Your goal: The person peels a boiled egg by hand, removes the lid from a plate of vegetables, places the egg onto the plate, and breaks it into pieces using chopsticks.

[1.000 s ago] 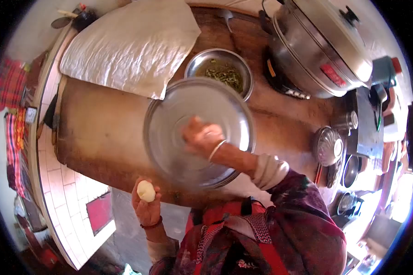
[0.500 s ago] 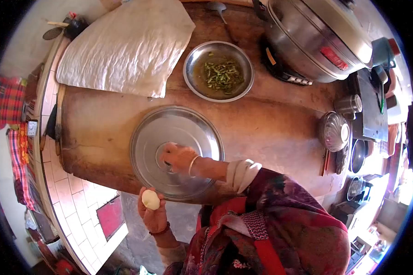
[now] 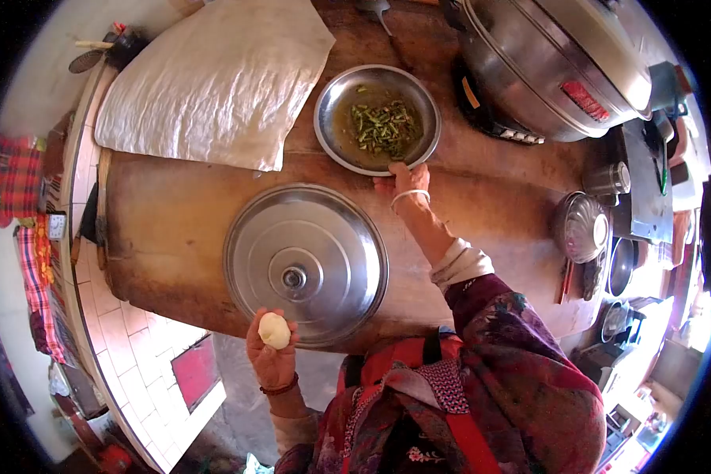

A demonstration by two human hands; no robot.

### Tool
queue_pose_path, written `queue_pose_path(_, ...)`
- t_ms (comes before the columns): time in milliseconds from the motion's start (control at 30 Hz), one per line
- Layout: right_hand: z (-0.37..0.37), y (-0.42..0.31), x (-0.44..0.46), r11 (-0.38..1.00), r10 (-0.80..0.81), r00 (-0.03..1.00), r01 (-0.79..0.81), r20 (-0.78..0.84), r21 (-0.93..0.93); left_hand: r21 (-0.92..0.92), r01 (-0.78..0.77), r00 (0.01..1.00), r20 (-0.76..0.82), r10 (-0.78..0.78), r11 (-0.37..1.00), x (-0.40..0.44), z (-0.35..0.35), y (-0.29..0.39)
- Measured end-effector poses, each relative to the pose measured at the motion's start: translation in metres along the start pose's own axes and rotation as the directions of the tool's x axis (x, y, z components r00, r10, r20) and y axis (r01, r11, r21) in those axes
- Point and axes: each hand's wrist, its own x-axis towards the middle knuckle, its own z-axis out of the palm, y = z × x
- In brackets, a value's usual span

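A pale sheet point(image 3: 213, 87) is spread on the wooden table point(image 3: 166, 213). 1 rounded dough piece point(image 3: 275, 330) is gripped by the left hand point(image 3: 272, 361), near a metal lid point(image 3: 332, 241). A bowl point(image 3: 329, 118) of chopped greens point(image 3: 381, 128) is touched at its rim by the right hand point(image 3: 408, 180); whether gripped cannot be told.

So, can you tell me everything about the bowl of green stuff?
The bowl is round, wide and shiny, apparently metal, with a narrow rim. It sits upright on the wooden table, beyond the round lid and apart from it. Inside, green pieces lie in yellowish-brown liquid. The right hand touches its near rim; the exact grip is unclear.
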Motion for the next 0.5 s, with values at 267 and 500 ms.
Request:
queue_pose_path(267, -0.058, 0.005, -0.011, 0.98, 0.122, 0.982, -0.142, 0.143, 0.138, 0.062, 0.009, 0.994, -0.114, -0.002, 0.998, 0.0, 0.015, -0.01)
queue_pose_path(500, -0.129, 0.012, -0.055, 0.964, 0.214, 0.92, -0.254, 0.328, 0.083, 0.084, 0.077, 0.997, 0.011, -0.078, 0.993, 0.018, 0.03, -0.025)
